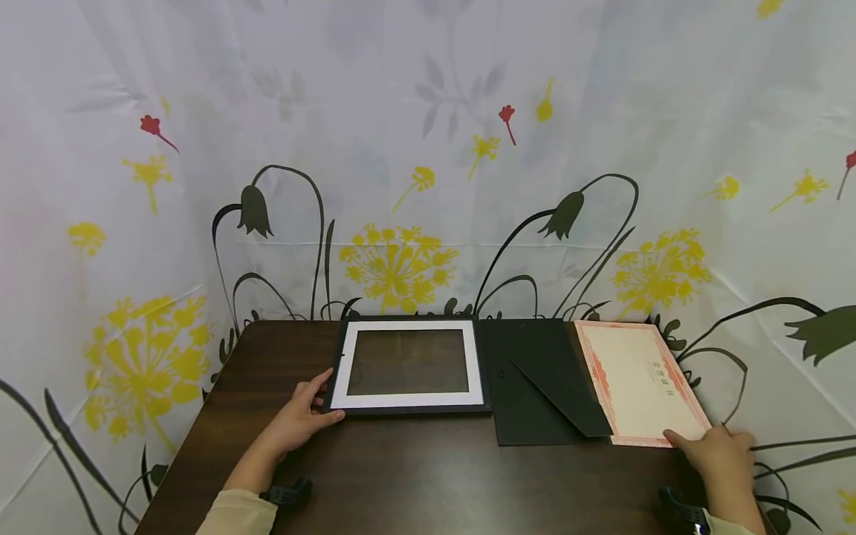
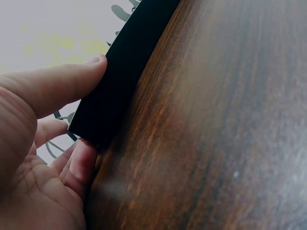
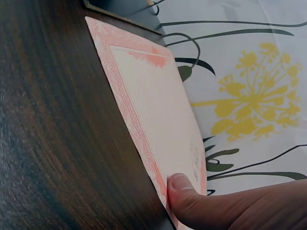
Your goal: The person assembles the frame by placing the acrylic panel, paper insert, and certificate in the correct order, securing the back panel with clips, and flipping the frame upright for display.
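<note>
A black picture frame (image 1: 414, 409) with a white mat and a clear pane lies on the table. My left hand (image 1: 294, 422) grips its near left corner, the thumb (image 2: 72, 81) along the front edge and the fingers round the side. Just right of the frame lies its black backing board (image 1: 528, 431), with a slanting stand leg (image 1: 565, 401) on top. Beside that is a cream paper certificate (image 1: 631, 379) with a pinkish-red border. My right hand (image 1: 722, 459) pinches its near right corner, thumb (image 3: 184, 196) on top; the other fingers are hidden in the right wrist view.
The dark wooden table (image 1: 468, 475) carries all of these, with bare wood in front of the frame and to its left. A white curtain (image 1: 401, 148) printed with flowers hangs right behind the table and down both sides.
</note>
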`<state>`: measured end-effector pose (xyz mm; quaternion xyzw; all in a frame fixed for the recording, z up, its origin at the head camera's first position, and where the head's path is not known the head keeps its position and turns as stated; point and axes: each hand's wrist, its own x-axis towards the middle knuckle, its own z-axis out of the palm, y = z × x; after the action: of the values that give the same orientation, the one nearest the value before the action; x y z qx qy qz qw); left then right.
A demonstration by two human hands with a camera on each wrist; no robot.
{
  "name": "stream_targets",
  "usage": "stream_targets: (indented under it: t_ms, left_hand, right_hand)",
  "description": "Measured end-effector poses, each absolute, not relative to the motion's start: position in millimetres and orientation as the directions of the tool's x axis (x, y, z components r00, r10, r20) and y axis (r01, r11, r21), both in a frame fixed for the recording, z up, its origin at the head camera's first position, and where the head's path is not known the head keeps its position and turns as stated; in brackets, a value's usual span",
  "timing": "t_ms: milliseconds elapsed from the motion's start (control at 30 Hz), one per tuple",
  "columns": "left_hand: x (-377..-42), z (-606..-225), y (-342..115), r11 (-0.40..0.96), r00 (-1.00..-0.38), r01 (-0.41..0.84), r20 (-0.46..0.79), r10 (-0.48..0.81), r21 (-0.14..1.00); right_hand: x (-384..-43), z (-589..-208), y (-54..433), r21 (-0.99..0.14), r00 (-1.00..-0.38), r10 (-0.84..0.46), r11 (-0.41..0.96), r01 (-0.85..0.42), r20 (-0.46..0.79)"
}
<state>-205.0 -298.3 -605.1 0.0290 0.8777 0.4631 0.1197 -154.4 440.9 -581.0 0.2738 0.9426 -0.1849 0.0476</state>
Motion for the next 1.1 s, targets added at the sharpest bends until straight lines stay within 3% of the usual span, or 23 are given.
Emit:
stream_targets:
  t_ms: [633, 933, 1000, 1100]
  left_hand:
    - [-205.5, -604.5, -296.1, 0.571, -0.969, -0.073, -0.192, 0.152, 0.818]
    - [-203.6, -603.6, -294.5, 0.565, -0.967, -0.089, -0.206, 0.147, 0.820]
    - [-204.2, -603.7, -294.9, 0.566, -0.967, -0.088, -0.206, 0.147, 0.820]
    - [-204.9, -603.7, -295.3, 0.563, -0.968, -0.087, -0.204, 0.148, 0.822]
  right_hand:
    - [-151.4, -578.4, 447.0, -0.287, -0.841, 0.516, 0.791, 0.540, -0.160]
    - [-144.0, -578.6, 452.4, -0.590, -0.795, 0.574, 0.579, 0.562, -0.193]
    - [-145.7, -580.5, 453.8, -0.693, -0.774, 0.580, 0.450, 0.563, -0.253]
    - [-151.9, -586.0, 456.0, -0.826, -0.730, 0.571, 0.149, 0.543, -0.377]
